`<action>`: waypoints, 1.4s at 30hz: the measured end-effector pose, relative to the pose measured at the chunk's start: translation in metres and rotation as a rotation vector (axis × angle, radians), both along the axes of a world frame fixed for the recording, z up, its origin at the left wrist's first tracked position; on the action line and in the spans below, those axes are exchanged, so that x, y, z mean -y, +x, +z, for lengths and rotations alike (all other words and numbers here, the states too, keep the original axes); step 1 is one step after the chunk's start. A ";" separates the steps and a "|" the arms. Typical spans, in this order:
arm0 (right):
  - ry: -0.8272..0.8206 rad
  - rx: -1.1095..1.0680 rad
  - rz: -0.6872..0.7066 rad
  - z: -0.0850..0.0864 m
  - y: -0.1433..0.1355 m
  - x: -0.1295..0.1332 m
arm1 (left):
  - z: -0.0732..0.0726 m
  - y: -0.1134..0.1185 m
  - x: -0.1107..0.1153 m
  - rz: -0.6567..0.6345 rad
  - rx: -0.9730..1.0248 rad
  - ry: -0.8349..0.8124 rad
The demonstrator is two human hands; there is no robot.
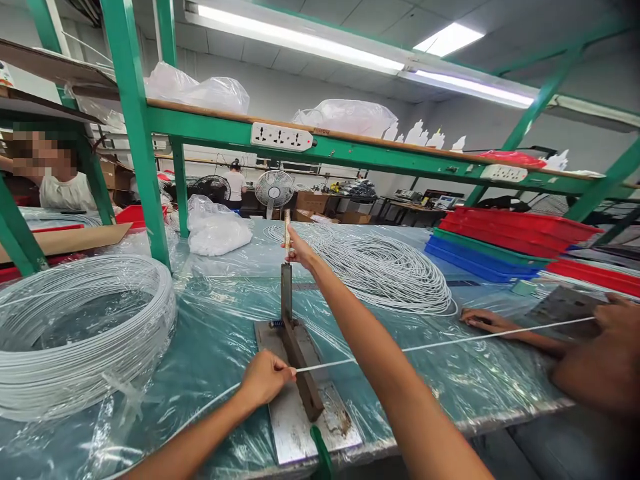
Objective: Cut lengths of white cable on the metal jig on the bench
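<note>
A lever-type bench cutter [287, 293] is mounted on a worn metal plate [287, 437] in front of me, its handle standing upright. My right hand [300, 248] is closed around the top of that handle, arm stretched out. Low beside the cutter's long metal bar, my left hand [265, 378] pinches a thin white cable [450, 339]. From my fingers the cable runs right, passing the bar and my right forearm, to a co-worker's hand. Its other end trails down to the lower left. Exactly where it meets the blade cannot be made out.
Coils of cable lie at left [165, 313] and behind the cutter [400, 273]. Red, green and blue trays [500, 233] are stacked right. A co-worker's hand [485, 321] rests on the plastic-covered table. A green shelf beam [210, 123] crosses above; its post [133, 133] stands left.
</note>
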State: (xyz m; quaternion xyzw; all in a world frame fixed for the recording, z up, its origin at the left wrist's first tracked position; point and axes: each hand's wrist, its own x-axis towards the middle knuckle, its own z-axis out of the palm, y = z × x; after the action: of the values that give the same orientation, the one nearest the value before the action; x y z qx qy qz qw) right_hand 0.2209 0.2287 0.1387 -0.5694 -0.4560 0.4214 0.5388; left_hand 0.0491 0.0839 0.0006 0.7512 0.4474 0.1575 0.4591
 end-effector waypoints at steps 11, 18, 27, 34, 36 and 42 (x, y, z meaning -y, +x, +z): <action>0.034 -0.203 0.058 0.030 0.012 0.166 | 0.009 0.001 -0.004 0.044 -0.108 0.034; -0.281 -0.149 -0.067 -0.013 -0.010 0.280 | 0.011 0.000 -0.004 0.036 -0.139 0.045; -0.529 -0.097 -0.054 -0.044 -0.035 0.316 | 0.010 0.001 -0.005 0.022 -0.150 0.073; -0.197 0.199 0.004 -0.060 -0.031 0.320 | 0.008 0.001 -0.006 0.006 -0.139 0.061; -0.189 0.174 -0.008 -0.063 -0.030 0.322 | 0.007 0.001 -0.007 -0.002 -0.130 0.058; -0.212 0.319 -0.151 -0.131 -0.041 0.338 | 0.000 -0.005 -0.008 -0.011 -0.053 0.053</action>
State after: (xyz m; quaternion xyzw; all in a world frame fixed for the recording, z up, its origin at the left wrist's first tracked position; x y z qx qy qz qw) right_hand 0.1799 -0.1092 0.0078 -0.7149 -0.4450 0.3299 0.4267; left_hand 0.0441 0.0915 0.0005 0.7693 0.4510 0.1468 0.4281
